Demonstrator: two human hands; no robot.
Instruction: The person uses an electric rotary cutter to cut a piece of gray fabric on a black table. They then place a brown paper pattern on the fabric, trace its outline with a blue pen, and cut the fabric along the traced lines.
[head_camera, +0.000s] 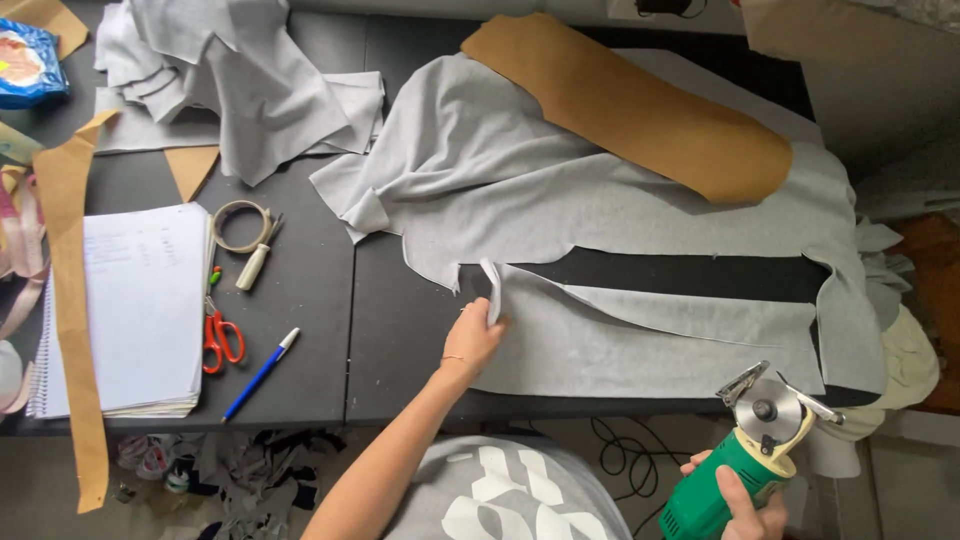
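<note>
Lying on the dark counter (330, 330), far left, are a notebook (140, 300), red scissors (220, 340) and a blue pen (262, 372). The left hand (472, 338) pinches a cut flap of the grey knit fabric (500, 170), which is spread over the counter's middle under a brown paper pattern (630, 105). It looks light, soft and limp, so it is best held near the cut edge. The right hand (745, 505) is closed around a green rotary cutter (745, 455), off the counter's near edge.
</note>
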